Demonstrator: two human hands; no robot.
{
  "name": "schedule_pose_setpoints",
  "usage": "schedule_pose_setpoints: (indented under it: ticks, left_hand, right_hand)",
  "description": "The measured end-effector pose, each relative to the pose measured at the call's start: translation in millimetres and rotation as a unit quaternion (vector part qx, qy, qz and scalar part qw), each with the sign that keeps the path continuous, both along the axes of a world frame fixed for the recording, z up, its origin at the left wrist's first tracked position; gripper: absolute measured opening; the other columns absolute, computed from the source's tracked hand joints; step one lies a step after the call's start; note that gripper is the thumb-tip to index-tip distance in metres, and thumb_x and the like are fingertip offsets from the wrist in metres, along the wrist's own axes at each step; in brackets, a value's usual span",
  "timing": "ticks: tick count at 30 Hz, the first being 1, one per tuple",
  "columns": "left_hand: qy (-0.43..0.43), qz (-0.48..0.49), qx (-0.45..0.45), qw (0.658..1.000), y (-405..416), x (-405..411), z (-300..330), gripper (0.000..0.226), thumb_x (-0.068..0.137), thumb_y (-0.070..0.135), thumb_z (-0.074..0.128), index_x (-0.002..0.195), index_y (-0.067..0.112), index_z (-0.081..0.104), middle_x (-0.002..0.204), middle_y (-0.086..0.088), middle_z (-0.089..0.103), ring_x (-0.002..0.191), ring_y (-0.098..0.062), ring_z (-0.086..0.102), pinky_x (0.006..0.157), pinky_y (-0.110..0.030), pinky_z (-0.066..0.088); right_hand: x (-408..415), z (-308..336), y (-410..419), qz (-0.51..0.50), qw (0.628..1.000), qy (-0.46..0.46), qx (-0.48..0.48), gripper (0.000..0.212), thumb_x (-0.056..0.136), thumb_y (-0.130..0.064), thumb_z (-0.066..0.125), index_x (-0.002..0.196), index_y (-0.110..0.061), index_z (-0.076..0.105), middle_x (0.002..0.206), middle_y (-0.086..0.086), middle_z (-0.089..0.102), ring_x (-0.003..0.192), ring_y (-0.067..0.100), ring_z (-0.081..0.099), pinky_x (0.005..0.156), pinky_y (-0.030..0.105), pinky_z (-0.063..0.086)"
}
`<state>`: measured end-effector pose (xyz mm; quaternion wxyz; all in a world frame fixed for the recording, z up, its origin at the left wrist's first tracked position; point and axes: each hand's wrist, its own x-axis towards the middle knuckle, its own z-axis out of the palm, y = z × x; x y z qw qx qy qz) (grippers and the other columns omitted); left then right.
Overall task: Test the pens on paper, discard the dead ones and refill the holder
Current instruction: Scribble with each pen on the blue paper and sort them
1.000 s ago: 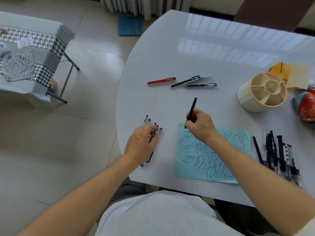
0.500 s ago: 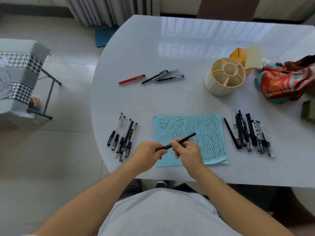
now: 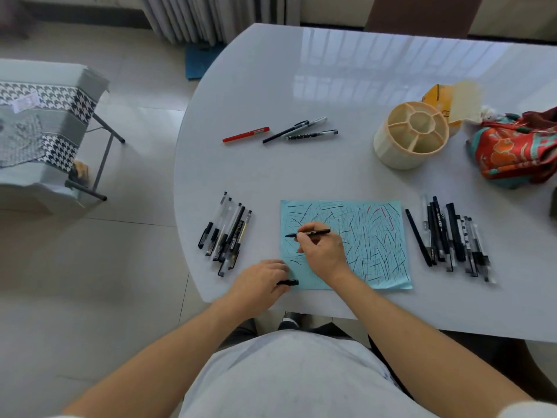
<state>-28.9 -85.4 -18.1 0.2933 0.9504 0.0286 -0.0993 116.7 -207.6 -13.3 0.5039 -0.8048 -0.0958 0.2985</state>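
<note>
My right hand grips a black pen, its tip pointing left on the blue paper, which is covered with scribbled lines. At the paper's lower left corner my left hand holds the pen's black cap. A bunch of pens lies left of the paper and a larger bunch of pens lies to its right. Further back lie a red pen and two black pens. The beige round holder stands empty at the back right.
The white table has its rounded edge on the left. A colourful cloth bag and a yellow box sit at the right behind the holder. A chair with a houndstooth cushion stands on the floor to the left.
Both hands held the capped pen together above the paper; now the cap is off in my left hand, and my right hand has brought the pen tip to the paper.
</note>
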Motion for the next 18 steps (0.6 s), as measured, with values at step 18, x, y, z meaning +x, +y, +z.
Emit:
schedule_pose_setpoints:
  ticks: [18]
  left_hand:
    - [0.019, 0.104, -0.079, 0.991, -0.8, -2.9, -3.1, 0.025, 0.095, 0.037, 0.059, 0.109, 0.02, 0.071, 0.116, 0.009, 0.07, 0.11, -0.011, 0.062, 0.094, -0.034, 0.051]
  right_hand:
    - [13.4, 13.1, -19.8, -0.079, 0.993, 0.053, 0.065, 0.006, 0.089, -0.009, 0.064, 0.088, -0.013, 0.068, 0.078, 0.01, 0.077, 0.062, 0.024, 0.069, 0.066, 0.043, 0.057]
